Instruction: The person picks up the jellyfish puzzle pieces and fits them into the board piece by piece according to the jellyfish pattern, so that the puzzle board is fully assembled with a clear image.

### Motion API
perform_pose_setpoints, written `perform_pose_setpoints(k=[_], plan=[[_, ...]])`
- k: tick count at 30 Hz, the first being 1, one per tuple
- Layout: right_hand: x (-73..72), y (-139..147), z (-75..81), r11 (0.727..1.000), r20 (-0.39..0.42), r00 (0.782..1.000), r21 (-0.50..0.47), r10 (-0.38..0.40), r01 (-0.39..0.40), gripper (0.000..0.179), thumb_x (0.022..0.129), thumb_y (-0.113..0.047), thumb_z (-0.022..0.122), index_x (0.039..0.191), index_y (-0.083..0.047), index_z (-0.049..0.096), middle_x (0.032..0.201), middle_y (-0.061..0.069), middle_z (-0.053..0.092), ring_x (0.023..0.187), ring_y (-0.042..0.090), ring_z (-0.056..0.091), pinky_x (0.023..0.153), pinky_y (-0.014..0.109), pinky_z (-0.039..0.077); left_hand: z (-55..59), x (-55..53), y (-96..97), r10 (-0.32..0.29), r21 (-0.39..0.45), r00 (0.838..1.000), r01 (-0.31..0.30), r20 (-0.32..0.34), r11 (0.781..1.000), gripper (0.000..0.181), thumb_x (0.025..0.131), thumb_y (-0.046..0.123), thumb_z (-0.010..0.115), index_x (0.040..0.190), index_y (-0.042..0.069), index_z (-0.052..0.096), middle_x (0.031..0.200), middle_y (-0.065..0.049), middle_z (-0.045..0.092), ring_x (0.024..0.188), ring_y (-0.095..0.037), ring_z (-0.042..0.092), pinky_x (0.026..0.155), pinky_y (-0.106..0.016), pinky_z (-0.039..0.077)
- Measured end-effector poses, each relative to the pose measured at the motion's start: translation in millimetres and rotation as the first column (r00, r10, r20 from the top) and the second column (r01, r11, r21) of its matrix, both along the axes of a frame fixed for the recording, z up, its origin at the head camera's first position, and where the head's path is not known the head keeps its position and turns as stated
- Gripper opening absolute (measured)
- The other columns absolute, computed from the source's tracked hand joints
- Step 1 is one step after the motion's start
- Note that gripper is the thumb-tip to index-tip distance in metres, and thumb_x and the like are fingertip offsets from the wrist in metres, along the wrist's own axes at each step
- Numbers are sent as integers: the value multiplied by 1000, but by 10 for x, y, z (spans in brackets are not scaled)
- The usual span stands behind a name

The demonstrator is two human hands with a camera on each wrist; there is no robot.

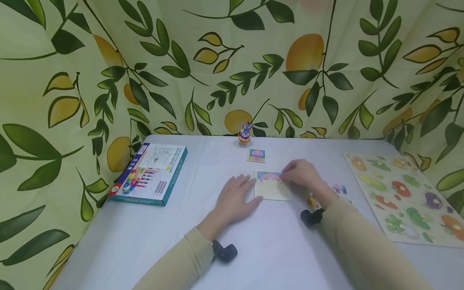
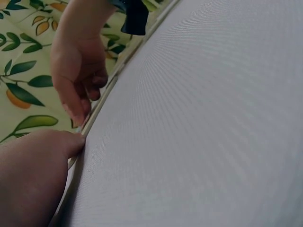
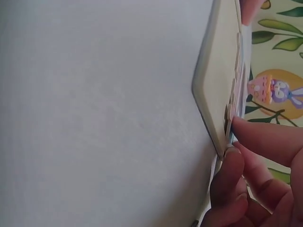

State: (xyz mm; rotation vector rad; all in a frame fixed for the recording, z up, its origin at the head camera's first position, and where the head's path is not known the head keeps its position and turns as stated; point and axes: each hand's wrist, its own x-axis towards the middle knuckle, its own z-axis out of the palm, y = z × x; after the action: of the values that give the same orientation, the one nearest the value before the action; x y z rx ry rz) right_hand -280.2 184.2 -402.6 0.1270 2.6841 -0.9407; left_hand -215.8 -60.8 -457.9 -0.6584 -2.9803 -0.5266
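board: we see a pale square board [image 1: 272, 193] lying flat just right of centre in the head view; puzzle pieces [image 1: 269, 176] form a pink and blue strip along its upper part, and cream shows below them.
left hand: we find the left hand [image 1: 235, 197] at the board's left side, fingers spread and gripping nothing, with the thumb touching the board's edge.
right hand: we see the right hand [image 1: 302, 175] at the board's upper right, thumb and forefinger pinching a thin piece [image 3: 228, 126] against the edge; we cannot make out its print.
loose pieces: we spot a blue and pink piece [image 1: 338, 188] and a yellow piece [image 1: 313, 200] right of centre, around the right wrist and partly hidden by it.
picture card: we see a small card [image 1: 256, 155] with a pink figure above the board.
rabbit: we see a purple rabbit figurine [image 1: 245, 135] at upper centre, by the table's far edge.
box: we see a printed box [image 1: 149, 173] lying left of centre.
vegetables: we see a large vegetable board [image 1: 417, 196] at the right.
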Motion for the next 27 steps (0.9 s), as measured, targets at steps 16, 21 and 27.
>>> perform_pose_setpoints(k=[16,21,27], plan=[[-2,-14,16,999,-71,997,38,8,-6,28,90,-27,79,104,-4,72,93,11,67,86,28,58,71,34,49,48,7,10,5,-15,1000,-5,5,1000,67,100,59,51,153,19,50,158,-4,45,150,-23,33,126,-41,16],[-10,-6,-1,999,-78,997,46,-19,22,32,87,-31,82,99,-6,65,96,13,62,87,28,55,69,34,46,49,3,13,4,-11,1000,-4,6,1000,67,100,59,51,154,19,50,159,-4,44,150,-23,33,126,-41,15],[13,-8,-5,998,-64,998,54,12,-8,26,90,-32,79,98,-8,71,93,11,66,87,27,57,70,34,48,51,4,13,4,-12,1000,-4,9,1000,67,100,59,52,153,19,50,159,-4,44,150,-23,33,126,-41,15]])
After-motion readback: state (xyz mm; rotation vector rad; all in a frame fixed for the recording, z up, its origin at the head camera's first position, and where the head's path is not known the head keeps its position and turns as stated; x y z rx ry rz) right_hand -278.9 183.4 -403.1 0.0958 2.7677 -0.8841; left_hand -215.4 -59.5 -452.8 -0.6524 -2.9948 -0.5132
